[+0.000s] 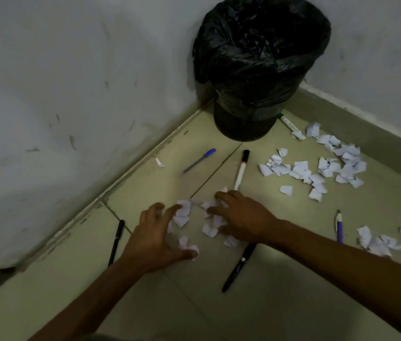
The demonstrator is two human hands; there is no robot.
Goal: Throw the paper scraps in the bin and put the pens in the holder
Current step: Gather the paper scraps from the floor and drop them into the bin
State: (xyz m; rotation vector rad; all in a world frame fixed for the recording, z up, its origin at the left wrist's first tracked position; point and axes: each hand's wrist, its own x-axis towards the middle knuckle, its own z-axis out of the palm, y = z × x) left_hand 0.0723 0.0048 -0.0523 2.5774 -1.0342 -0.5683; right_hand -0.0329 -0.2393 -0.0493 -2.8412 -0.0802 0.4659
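Corner of a tiled floor [293,303], with a bin [256,70] lined by a black bag standing upright where the two walls [71,82] meet. Both hands down on the tiles in front of it, with a small heap of paper scraps [209,230] between them.

Left hand [155,232]: fingers spread and bent like a claw, tips at the heap's left edge, thumb touching one scrap. Blurred, so cannot tell whether anything is pinched. Right hand [241,217]: fingers spread and slightly bent, lying on the scraps at the heap's right side, pressing rather than pinching.

More paper well off to the right: a larger pile [327,168] near the skirting and a third bunch [379,242] at the frame's edge. One lone scrap [159,162] by the left wall.

Pens lying flat and scattered:
- blue pen [199,160] near the left wall
- white marker [241,169] with a black cap, just beyond the right hand
- green-ended marker [290,126] just beside the foot of the bin
- thin black pen [116,242] left of the left hand
- black marker [238,267], upper end tucked beneath the right wrist
- purple pen [339,226] right of the right forearm
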